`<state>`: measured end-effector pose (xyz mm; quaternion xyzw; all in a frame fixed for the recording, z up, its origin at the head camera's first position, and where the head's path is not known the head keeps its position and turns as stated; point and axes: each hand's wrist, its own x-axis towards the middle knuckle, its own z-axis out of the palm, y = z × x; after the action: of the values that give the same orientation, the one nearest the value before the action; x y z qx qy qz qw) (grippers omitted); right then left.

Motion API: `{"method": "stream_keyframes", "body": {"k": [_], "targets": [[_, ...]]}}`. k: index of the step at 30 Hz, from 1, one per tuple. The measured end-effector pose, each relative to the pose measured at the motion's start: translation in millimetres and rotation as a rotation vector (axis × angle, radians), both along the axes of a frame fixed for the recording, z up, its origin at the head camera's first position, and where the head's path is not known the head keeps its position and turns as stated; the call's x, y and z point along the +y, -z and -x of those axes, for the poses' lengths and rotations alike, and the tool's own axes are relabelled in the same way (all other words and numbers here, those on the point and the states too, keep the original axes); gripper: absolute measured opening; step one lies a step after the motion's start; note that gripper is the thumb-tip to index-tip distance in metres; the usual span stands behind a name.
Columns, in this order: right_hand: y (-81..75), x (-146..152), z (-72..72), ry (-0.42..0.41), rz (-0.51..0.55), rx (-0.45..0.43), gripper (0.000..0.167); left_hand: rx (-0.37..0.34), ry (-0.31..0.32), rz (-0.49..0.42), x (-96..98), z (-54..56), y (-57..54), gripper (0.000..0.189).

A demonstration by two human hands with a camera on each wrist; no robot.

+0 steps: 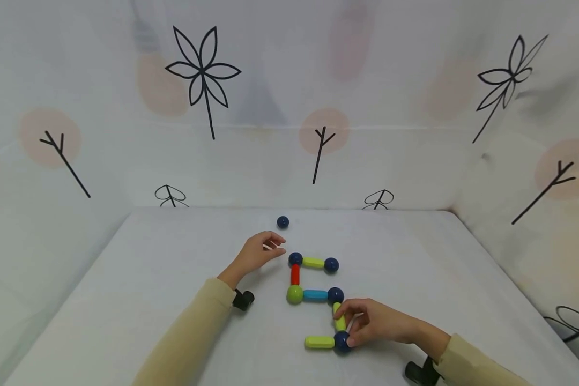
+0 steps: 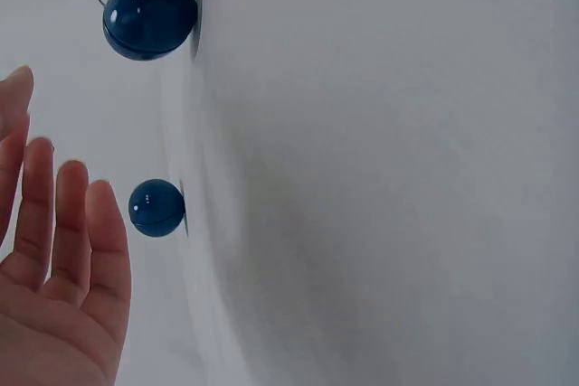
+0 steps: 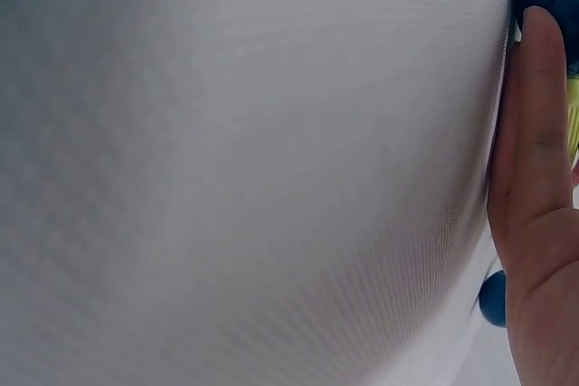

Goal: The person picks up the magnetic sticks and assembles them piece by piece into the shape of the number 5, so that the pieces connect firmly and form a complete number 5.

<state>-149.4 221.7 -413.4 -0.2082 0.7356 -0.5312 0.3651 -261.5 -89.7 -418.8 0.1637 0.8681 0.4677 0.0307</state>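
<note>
On the white surface lies a figure of magnetic building rods and balls. Its upper part has a blue ball (image 1: 295,259), a red rod (image 1: 295,275), a yellow-green rod (image 1: 313,262) and another blue ball (image 1: 331,265). A green ball (image 1: 295,294) and a light-blue rod (image 1: 315,295) lead to a blue ball (image 1: 335,295). My right hand (image 1: 378,321) holds the lower yellow-green rod (image 1: 339,321), its thumb touching the bottom blue ball (image 1: 341,341). Left of that ball extends one more yellow-green rod (image 1: 319,342). Holding nothing, my left hand (image 1: 257,252) hovers left of the figure, fingers loosely bent.
A single blue ball (image 1: 282,222) lies apart, beyond my left hand. White cloth (image 1: 270,107) printed with plants stands behind and at both sides of the white surface (image 1: 140,268). Each wrist carries a small black camera.
</note>
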Motion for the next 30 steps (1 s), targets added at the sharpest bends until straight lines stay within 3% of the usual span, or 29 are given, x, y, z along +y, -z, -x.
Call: {"method": "stream_keyframes", "body": {"k": [8, 14, 21, 30], "targets": [[1.9, -1, 1.1, 0.011, -0.014, -0.007, 0.043, -0.021, -0.127, 0.007, 7.2, 21.5, 0.4, 0.029], [2.9, 0, 1.0, 0.009, -0.011, -0.006, 0.043, -0.02, -0.2, -0.039, 13.1, 40.5, 1.6, 0.03], [3.1, 2, 0.6, 0.019, -0.014, -0.007, 0.043, -0.028, -0.235, -0.047, 22.6, 57.2, 5.8, 0.035], [4.8, 2, 1.6, 0.013, -0.012, 0.001, 0.042, -0.015, -0.209, 0.034, 28.5, 67.7, 7.8, 0.051]]}}
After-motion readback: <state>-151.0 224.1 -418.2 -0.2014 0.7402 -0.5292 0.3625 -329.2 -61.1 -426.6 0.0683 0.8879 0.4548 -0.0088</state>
